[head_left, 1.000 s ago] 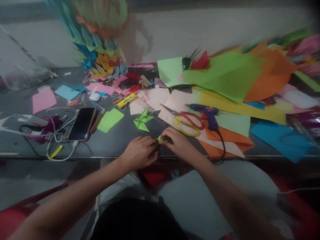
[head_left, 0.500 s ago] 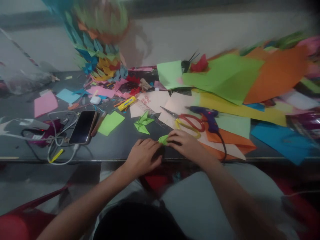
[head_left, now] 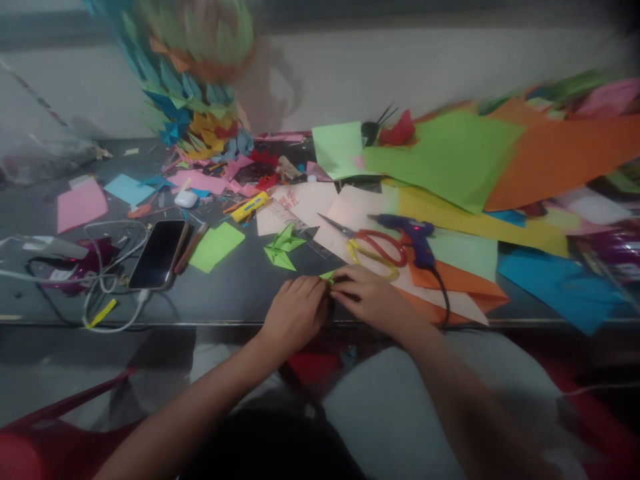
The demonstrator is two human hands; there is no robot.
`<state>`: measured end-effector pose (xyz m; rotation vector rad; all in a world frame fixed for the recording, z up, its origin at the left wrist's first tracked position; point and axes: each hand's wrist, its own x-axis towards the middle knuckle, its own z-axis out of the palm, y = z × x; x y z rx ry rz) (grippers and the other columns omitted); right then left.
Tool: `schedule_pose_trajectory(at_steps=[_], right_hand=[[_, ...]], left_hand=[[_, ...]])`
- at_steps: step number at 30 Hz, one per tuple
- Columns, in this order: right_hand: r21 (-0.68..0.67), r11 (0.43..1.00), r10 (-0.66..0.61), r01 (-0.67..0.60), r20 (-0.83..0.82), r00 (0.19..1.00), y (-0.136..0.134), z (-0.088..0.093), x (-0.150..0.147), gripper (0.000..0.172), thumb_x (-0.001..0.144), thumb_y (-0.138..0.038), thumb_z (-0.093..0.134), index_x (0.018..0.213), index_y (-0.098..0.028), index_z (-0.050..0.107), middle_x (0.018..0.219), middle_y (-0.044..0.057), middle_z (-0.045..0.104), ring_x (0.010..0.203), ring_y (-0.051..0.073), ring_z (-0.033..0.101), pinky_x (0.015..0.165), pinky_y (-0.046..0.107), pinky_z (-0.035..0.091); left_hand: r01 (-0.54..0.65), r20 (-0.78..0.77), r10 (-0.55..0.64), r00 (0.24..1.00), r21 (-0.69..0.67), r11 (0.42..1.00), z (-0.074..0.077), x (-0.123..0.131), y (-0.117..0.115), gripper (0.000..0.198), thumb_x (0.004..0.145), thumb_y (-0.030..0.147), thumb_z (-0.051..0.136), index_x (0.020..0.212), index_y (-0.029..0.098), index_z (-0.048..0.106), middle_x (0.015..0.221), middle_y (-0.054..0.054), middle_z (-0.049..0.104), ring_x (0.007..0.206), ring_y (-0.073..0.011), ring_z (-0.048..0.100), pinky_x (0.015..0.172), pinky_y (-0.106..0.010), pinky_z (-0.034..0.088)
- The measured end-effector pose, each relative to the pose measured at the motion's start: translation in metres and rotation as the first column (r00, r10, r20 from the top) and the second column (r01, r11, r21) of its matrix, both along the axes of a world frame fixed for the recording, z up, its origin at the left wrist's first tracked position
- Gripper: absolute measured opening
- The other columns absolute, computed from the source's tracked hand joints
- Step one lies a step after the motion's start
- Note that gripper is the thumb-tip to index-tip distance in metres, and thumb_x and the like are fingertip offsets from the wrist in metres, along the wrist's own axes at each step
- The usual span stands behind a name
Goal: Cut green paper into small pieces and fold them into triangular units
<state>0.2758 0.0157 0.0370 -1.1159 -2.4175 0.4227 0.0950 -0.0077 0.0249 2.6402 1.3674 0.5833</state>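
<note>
A small folded piece of green paper (head_left: 327, 275) is pinched between my hands at the table's front edge, mostly covered by fingers. My left hand (head_left: 299, 308) closes on it from the left, its thumb hidden. From the right, my right hand (head_left: 367, 293) grips the same paper with fingertips together. Just beyond them lies a folded green paper shape (head_left: 284, 247) with pointed tips. Scissors (head_left: 375, 250) with red and yellow handles rest beyond my right hand, beside a dark blue glue gun (head_left: 415, 233) with a red light.
To the left are a phone (head_left: 159, 255) on a white cable, a green paper sheet (head_left: 217, 247) and a yellow tube (head_left: 250, 207). Large coloured sheets (head_left: 450, 157) pile up at the right. A tall folded-paper model (head_left: 200, 87) stands at the back.
My hands have drawn closer together over the green paper, so less of it shows. The view has shifted slightly; the things on the table stay in place.
</note>
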Motion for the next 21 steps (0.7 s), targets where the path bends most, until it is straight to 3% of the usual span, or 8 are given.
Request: schedule_pose_trajectory(at_steps=[4,9,13,21], right_hand=[[0.003,1.000,-0.010,0.010,-0.005,1.000,0.001,-0.001,0.000,0.019,0.087,-0.019,0.050,0.089,-0.018,0.068,0.104,0.010,0.062,0.096,0.021,0.058,0.084,0.038,0.049],[0.057,0.998,-0.040,0.039,0.009,0.999,0.003,-0.003,0.000,0.018,0.087,-0.019,0.050,0.092,-0.017,0.067,0.093,0.008,0.068,0.090,0.022,0.060,0.083,0.040,0.049],[0.082,0.995,-0.054,0.054,0.004,0.999,0.003,-0.007,0.000,0.017,0.086,-0.019,0.050,0.085,-0.019,0.068,0.094,0.007,0.067,0.091,0.021,0.060,0.081,0.039,0.049],[0.134,0.985,-0.113,0.112,-0.003,0.994,0.005,-0.015,-0.003,0.019,0.089,-0.023,0.046,0.089,-0.017,0.065,0.090,0.009,0.065,0.087,0.021,0.059,0.078,0.037,0.050]], left_hand=[[0.012,-0.065,-0.011,0.998,0.002,1.000,0.002,0.000,0.000,0.027,0.091,0.019,0.039,0.113,0.014,0.053,0.104,-0.009,0.061,0.098,-0.0210,0.054,0.077,-0.035,0.043],[-0.023,-0.072,0.023,0.997,-0.012,1.000,0.003,0.002,0.001,0.030,0.089,0.015,0.042,0.118,0.015,0.051,0.101,-0.005,0.063,0.094,-0.0202,0.055,0.075,-0.034,0.042],[-0.062,-0.025,0.062,0.998,-0.004,0.998,0.001,0.004,0.001,0.022,0.090,0.018,0.043,0.105,0.018,0.060,0.097,-0.004,0.063,0.091,-0.0200,0.055,0.072,-0.034,0.041],[-0.128,0.040,0.130,0.991,-0.047,0.991,0.000,0.007,0.004,0.018,0.089,0.019,0.045,0.090,0.019,0.063,0.088,-0.004,0.060,0.087,-0.0190,0.054,0.071,-0.034,0.041]])
